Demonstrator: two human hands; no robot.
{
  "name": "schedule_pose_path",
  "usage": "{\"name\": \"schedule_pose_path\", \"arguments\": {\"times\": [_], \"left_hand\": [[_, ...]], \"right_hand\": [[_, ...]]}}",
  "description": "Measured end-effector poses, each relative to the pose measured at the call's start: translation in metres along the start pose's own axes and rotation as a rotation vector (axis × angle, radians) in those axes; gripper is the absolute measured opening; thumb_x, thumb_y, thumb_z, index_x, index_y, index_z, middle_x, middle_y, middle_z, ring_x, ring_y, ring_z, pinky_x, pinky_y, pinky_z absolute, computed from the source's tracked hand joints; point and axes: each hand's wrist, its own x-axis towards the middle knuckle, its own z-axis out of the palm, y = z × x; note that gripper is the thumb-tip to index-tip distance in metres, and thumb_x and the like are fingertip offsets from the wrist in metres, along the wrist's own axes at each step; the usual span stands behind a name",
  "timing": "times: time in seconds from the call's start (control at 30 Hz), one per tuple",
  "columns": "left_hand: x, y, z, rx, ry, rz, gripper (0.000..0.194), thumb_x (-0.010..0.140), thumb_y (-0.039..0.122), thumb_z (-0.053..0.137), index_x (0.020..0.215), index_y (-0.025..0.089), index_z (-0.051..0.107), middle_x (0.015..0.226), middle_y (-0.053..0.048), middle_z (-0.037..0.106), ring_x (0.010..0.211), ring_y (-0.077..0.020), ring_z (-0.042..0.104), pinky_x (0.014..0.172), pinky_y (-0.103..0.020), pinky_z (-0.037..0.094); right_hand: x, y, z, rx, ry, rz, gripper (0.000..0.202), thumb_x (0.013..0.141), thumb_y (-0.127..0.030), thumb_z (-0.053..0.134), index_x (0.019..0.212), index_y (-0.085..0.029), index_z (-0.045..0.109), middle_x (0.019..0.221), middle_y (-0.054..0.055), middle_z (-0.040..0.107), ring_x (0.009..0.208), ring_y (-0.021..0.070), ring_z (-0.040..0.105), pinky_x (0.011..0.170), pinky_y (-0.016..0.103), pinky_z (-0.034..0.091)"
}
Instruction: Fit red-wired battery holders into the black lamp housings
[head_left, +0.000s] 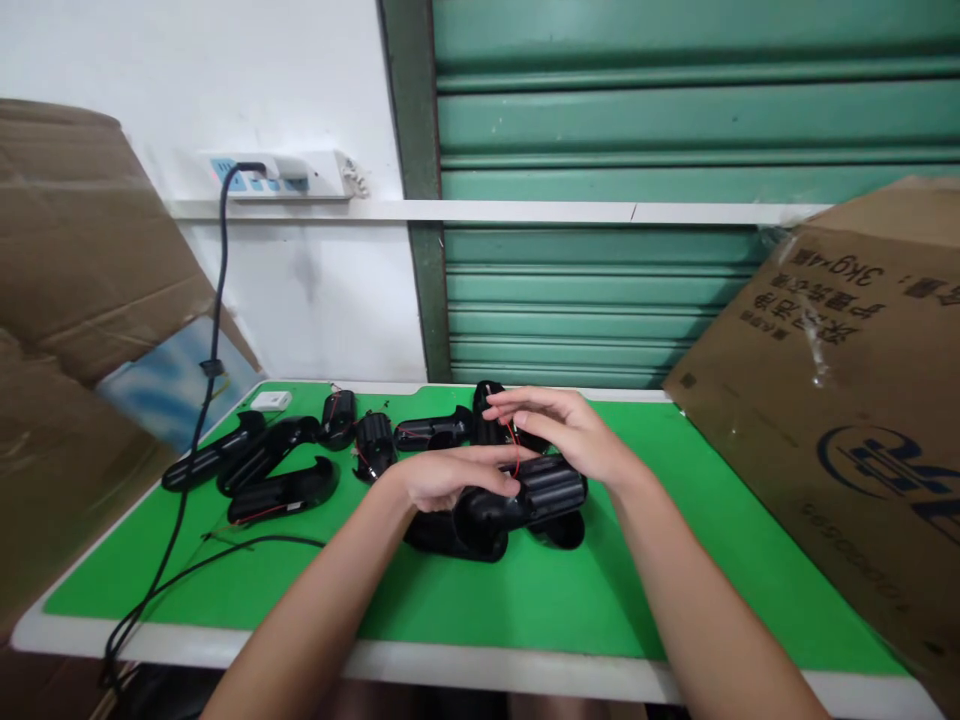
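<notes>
My left hand (461, 477) is closed round a black plastic housing (555, 490) with a ribbed, rounded body, its thumb lying on top. A thin red wire (515, 452) rises from the housing towards my right hand (566, 425). That hand hovers just above, fingers stretched out to the left and thumb apart; whether the wire touches its fingertips I cannot tell. Under the held piece lie more black shells (457, 540), partly hidden by my left hand. Behind my right fingers stands another black part (487, 415).
Several black housings (281, 490), some with red wires, lie on the green tabletop (735, 560) at left. A black cable (217, 330) runs from the wall power strip (315, 172) across the left side. Cardboard boxes flank the table, left (67, 230) and right (832, 420).
</notes>
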Motion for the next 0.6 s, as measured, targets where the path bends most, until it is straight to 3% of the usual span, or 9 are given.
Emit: {"name": "schedule_pose_path", "arguments": {"times": [0.07, 0.17, 0.33, 0.5, 0.6], "left_hand": [[0.001, 0.0, 0.003, -0.03, 0.025, 0.014, 0.045, 0.072, 0.038, 0.082, 0.112, 0.02, 0.073, 0.105, -0.005, 0.075, 0.092, -0.0137, 0.067, 0.086, -0.024, 0.051], [0.003, 0.0, 0.006, -0.08, 0.015, 0.006, 0.046, 0.072, 0.048, 0.082, 0.105, 0.018, 0.073, 0.098, -0.007, 0.074, 0.085, -0.0175, 0.068, 0.077, -0.031, 0.058], [0.006, 0.001, 0.008, -0.056, -0.045, 0.01, 0.051, 0.071, 0.044, 0.084, 0.111, 0.018, 0.07, 0.097, -0.009, 0.074, 0.08, -0.0215, 0.07, 0.063, -0.035, 0.06], [0.012, -0.002, -0.002, -0.09, -0.126, 0.006, 0.051, 0.068, 0.027, 0.081, 0.116, 0.019, 0.068, 0.102, -0.009, 0.075, 0.096, -0.025, 0.07, 0.083, -0.045, 0.062], [0.015, -0.001, -0.007, -0.113, -0.18, -0.002, 0.051, 0.069, 0.026, 0.078, 0.119, 0.02, 0.067, 0.103, -0.008, 0.076, 0.097, -0.0241, 0.071, 0.091, -0.049, 0.059]], "right_hand": [[-0.004, -0.003, -0.001, -0.009, -0.041, -0.007, 0.043, 0.091, -0.05, 0.061, 0.123, -0.022, 0.069, 0.116, 0.007, 0.074, 0.116, 0.018, 0.067, 0.105, 0.034, 0.051], [-0.008, -0.005, -0.004, 0.027, -0.038, 0.034, 0.042, 0.095, -0.05, 0.054, 0.126, -0.022, 0.06, 0.11, 0.007, 0.075, 0.107, 0.0171, 0.07, 0.1, 0.033, 0.053], [-0.009, -0.002, -0.004, 0.004, -0.011, 0.059, 0.037, 0.096, -0.05, 0.054, 0.122, -0.022, 0.055, 0.108, 0.006, 0.075, 0.1, 0.0155, 0.072, 0.092, 0.03, 0.055], [-0.006, 0.0, -0.002, -0.061, -0.033, 0.045, 0.05, 0.094, -0.05, 0.058, 0.135, -0.022, 0.057, 0.109, 0.008, 0.075, 0.102, 0.0159, 0.072, 0.092, 0.03, 0.056], [-0.005, -0.001, -0.002, -0.067, -0.039, 0.077, 0.052, 0.095, -0.049, 0.057, 0.14, -0.023, 0.057, 0.114, 0.008, 0.074, 0.104, 0.0156, 0.072, 0.092, 0.029, 0.058]]}}
